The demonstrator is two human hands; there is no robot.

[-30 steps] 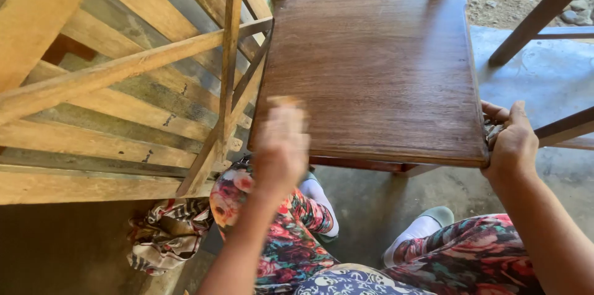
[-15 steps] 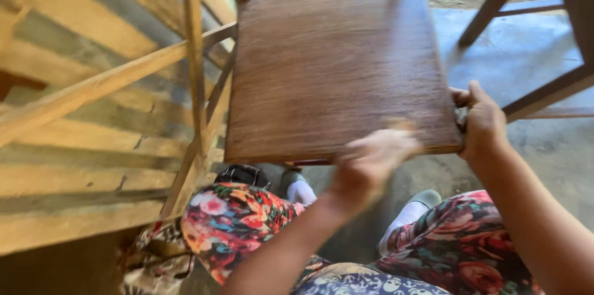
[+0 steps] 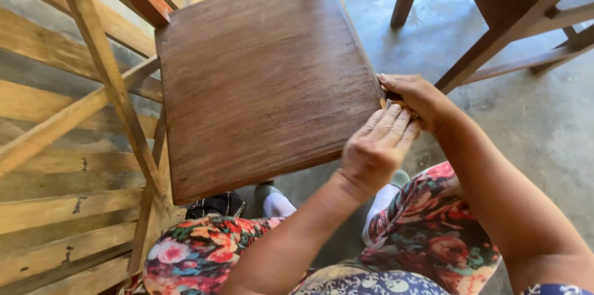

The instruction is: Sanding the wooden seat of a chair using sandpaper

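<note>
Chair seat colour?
Dark reddish-brown stained wood with visible grain, on the chair seat; the head view shows it.

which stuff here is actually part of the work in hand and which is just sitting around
In hand:
- brown wooden seat board, its right corner worked on
- left hand, fingers flat at that corner
- right hand, gripping the board's right edge

Just lying about:
- pale wooden slat frames on the left
- dark wooden furniture legs at upper right
- concrete floor
</note>
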